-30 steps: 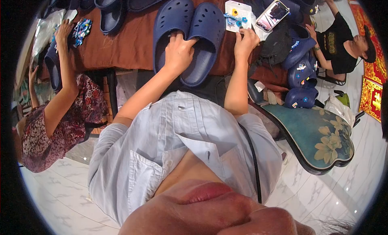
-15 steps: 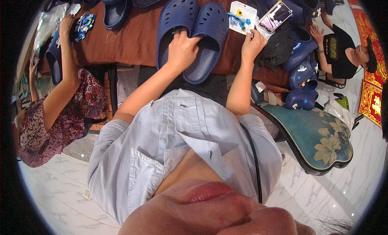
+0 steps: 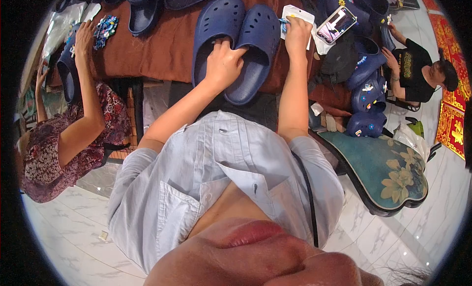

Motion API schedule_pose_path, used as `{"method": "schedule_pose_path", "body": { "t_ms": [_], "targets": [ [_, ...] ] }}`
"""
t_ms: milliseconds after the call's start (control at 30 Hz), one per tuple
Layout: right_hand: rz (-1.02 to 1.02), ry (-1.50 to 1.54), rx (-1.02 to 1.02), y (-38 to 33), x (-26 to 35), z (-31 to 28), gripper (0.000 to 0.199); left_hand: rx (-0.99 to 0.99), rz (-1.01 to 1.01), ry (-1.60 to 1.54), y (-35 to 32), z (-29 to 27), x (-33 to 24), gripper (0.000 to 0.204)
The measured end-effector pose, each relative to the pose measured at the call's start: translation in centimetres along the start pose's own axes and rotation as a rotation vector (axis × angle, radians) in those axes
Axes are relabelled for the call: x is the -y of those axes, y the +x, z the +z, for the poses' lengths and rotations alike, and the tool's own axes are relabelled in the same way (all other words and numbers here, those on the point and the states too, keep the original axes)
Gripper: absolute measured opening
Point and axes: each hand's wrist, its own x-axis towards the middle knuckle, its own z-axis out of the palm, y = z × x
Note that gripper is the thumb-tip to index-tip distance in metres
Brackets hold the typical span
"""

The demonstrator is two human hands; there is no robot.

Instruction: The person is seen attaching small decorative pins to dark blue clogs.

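Observation:
A pair of navy blue clogs (image 3: 219, 15) with round and oval holes lies side by side before me, toes pointing away. My left hand (image 3: 225, 65) grips them where they meet, its fingers inside the left clog and its thumb at the right one's opening. Just right of the clogs, my right hand (image 3: 298, 35) reaches over a white tray (image 3: 306, 16) of small shoe charms. Its fingers are bent together at the tray's left part, where a bit of blue shows; what they pinch is hidden.
A phone (image 3: 337, 24) leans beside the tray, near a dark cap-like item (image 3: 339, 57). Decorated clogs (image 3: 368, 92) pile up at right. A brown cloth (image 3: 147, 55) covers the table. Co-workers sit left, near a charm cluster (image 3: 105, 30), and right. A floral cushioned seat (image 3: 388, 173) stands nearby.
My right hand has moved away from me and left, from the tray's near edge onto its charms. My left hand keeps its hold on the clogs.

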Motion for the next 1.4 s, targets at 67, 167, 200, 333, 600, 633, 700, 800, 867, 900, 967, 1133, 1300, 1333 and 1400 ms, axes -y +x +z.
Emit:
{"method": "schedule_pose_path", "body": {
  "t_ms": [67,167,200,333,600,633,700,800,867,900,967,1133,1300,1333,1400],
  "targets": [
    [0.012,-0.023,0.028,0.2,-0.2,0.2,0.024,-0.011,0.006,-0.005,0.0,0.1,0.0,0.031],
    [0.040,-0.077,0.078,0.6,-0.2,0.3,0.022,-0.021,0.016,-0.007,0.0,0.1,0.1,0.032],
    [0.056,-0.105,0.100,0.6,-0.4,0.3,0.021,-0.022,0.020,-0.002,0.0,0.0,0.1,0.031],
    [0.074,-0.053,-0.006,0.7,-0.9,0.3,0.019,-0.017,0.010,0.005,0.1,0.0,0.0,0.031],
    [0.302,0.533,-0.099,0.2,4.7,-1.6,0.013,0.002,-0.003,-0.017,0.0,-0.2,0.0,0.030],
    [0.298,0.537,-0.070,0.2,5.2,-1.6,0.013,0.005,-0.005,-0.018,-0.1,-0.2,0.1,0.030],
    [0.236,0.513,-0.082,0.1,5.7,-1.3,0.011,-0.008,0.007,-0.021,-0.1,0.0,0.2,0.031],
    [0.159,0.441,-0.141,0.3,5.8,-0.8,0.010,-0.026,0.025,-0.046,-0.1,0.0,0.1,0.034],
    [0.058,0.336,-0.169,0.6,5.9,-0.8,0.010,-0.022,0.025,-0.040,-0.1,-0.1,0.0,0.034],
    [0.058,0.334,-0.168,0.7,5.8,-0.9,0.010,-0.016,0.028,-0.035,-0.1,-0.2,-0.1,0.034],
    [-0.053,0.237,-0.154,0.7,5.8,-0.9,0.010,-0.027,0.032,-0.039,-0.1,-0.1,-0.2,0.034],
    [-0.092,0.152,-0.069,0.5,6.8,-1.7,0.012,-0.010,0.015,-0.019,-0.2,0.0,0.1,0.036],
    [-0.093,0.111,0.001,0.6,7.0,-2.8,0.016,-0.022,0.033,-0.042,0.0,-0.2,0.0,0.034],
    [-0.081,0.114,0.019,0.7,7.2,-3.0,0.017,-0.022,0.034,-0.043,-0.1,-0.2,0.0,0.034],
    [-0.068,0.114,0.034,0.8,7.2,-3.3,0.018,-0.029,0.042,-0.043,0.0,0.0,0.0,0.033]
  ]
}}
